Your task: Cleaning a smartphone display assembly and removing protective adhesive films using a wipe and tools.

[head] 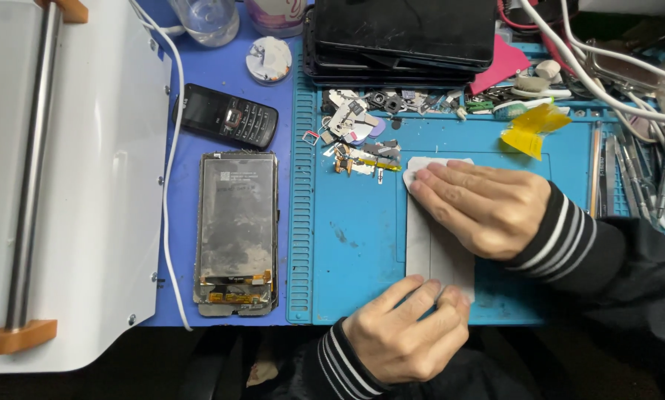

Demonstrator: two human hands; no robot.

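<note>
Pale grey flat phone panel (430,248) lies lengthwise on blue repair mat (354,244); right hand (480,207) pressed flat on upper end, left hand (406,330) fingertips resting on lower edge, neither gripping

Probably a phone repair workshop: blue repair mat (362,252), opened phone (237,230), tweezers (629,174) and small parts (362,137) on the counter.

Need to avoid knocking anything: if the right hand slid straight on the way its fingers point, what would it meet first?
The right hand lies flat on the grey panel, fingers pointing left and slightly up. Past the panel's edge comes bare blue mat, then probably the mat's ridged left border. The loose small parts lie just above that line.
</note>
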